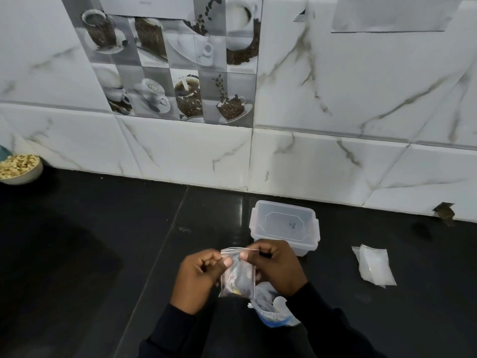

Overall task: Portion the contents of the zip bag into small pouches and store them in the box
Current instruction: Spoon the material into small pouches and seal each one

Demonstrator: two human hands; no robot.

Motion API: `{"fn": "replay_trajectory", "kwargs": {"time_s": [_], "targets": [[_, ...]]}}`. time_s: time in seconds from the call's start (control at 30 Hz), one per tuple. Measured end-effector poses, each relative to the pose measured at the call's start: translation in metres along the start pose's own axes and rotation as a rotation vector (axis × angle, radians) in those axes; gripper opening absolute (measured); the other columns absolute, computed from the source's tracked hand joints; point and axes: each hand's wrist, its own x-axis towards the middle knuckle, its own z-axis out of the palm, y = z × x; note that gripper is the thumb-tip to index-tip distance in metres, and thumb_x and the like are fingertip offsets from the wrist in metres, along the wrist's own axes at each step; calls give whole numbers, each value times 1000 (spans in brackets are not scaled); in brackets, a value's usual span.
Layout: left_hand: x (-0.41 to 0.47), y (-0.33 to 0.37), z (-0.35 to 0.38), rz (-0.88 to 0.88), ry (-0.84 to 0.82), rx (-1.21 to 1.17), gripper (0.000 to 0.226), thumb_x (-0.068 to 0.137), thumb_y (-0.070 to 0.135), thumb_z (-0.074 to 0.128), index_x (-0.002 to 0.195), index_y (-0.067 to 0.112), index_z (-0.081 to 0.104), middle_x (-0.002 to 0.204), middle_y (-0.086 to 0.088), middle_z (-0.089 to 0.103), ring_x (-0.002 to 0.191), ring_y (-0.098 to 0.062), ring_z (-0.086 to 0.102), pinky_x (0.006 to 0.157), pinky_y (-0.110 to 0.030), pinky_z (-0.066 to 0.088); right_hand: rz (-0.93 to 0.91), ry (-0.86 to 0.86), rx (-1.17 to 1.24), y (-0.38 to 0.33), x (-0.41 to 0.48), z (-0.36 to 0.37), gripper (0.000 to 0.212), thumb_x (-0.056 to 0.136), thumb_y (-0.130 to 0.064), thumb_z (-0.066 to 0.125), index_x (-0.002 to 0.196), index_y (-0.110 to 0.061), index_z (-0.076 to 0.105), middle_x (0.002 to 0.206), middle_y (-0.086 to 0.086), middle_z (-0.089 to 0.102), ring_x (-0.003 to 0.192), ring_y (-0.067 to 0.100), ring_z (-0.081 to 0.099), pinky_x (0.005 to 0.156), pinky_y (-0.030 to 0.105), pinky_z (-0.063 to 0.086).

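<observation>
**Head view: a filled pouch point(238, 276) is held by its top edge, with the box point(284, 223) just beyond.**
The pouch is pinched at its zip strip by the left hand point(198, 277) and right hand point(275, 264), its long axis hanging down over the surface point(103, 254). The open box lies just behind the right hand, judged the nearer one. The zip bag point(271, 310) lies under the right wrist.

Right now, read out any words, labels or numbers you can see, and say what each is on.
Nothing here reads clearly.
Clear box: one small dark mark, too small to read.
White panel atop the wall: faint mark, too blurred.
Zip bag: blue edge, no letters legible.
Small pouch: no print visible.
Coffee tiles: pictures only.
</observation>
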Motion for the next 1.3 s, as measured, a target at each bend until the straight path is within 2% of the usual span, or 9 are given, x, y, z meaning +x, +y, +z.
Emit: {"fn": "replay_trajectory", "kwargs": {"time_s": [0.17,0.37,0.5,0.63,0.77,0.97,1.1,1.2,1.3], "targets": [[2,-33,-39,-216,3,-95,26,80,22,80,94,3,70,73,-17,73,61,-26,69,52,-28,47,85,-50,93,13,44,51,17,87,-10,74,83,6,70,66,10,67,53,16,63,45,25,50],[13,-97,-77,-444,224,-42,12,85,2,72,78,-7,69,63,-21,70,56,-22,62,56,-28,46,278,-80,-79,55,90,114,20,88,-20,72,79,-3,71,76,16,73,63,21,70,50,27,55],[21,-126,-94,-576,288,65,14,81,10,78,75,1,69,59,-14,70,52,-17,61,55,-28,50,321,-84,-290,91,114,142,29,86,-18,70,58,-19,64,55,0,61,49,11,59,45,28,53],[31,-137,-103,-671,251,402,18,75,28,81,70,16,69,64,-2,71,66,-16,67,67,-28,50,306,-100,-437,114,132,155,30,80,-10,68,53,-22,62,52,-8,59,58,8,59,69,34,59],[36,-138,-102,-492,202,717,20,78,24,73,93,26,60,98,2,54,91,-23,58,77,-31,47,318,-108,-517,125,140,159,25,75,-19,70,54,-22,57,62,-8,59,73,15,61,73,32,55],[47,-133,-91,-543,-29,907,54,87,22,51,138,40,48,137,-5,36,116,-31,38,100,-37,44,169,-174,-703,100,126,152,23,86,-28,64,103,-24,50,114,1,47,99,32,57,85,34,46],[45,-128,-86,-314,68,923,51,74,41,50,119,22,67,113,-13,56,97,-35,54,88,-42,45,-44,-39,-542,43,88,108,19,88,-40,65,97,-25,58,95,-12,48,87,10,56,83,29,48],[37,-98,-60,-157,182,741,23,84,30,68,105,21,72,100,-2,58,80,-17,59,75,-33,50,-248,167,-452,8,36,43,21,93,-35,65,83,-17,63,82,-7,59,76,7,56,73,21,46],[33,-52,-10,48,202,550,13,83,15,75,94,21,72,88,7,62,78,-1,61,71,-10,46,-94,465,-386,24,-5,-47,16,90,-20,71,76,-16,65,72,-8,62,66,2,58,63,11,43]]}}
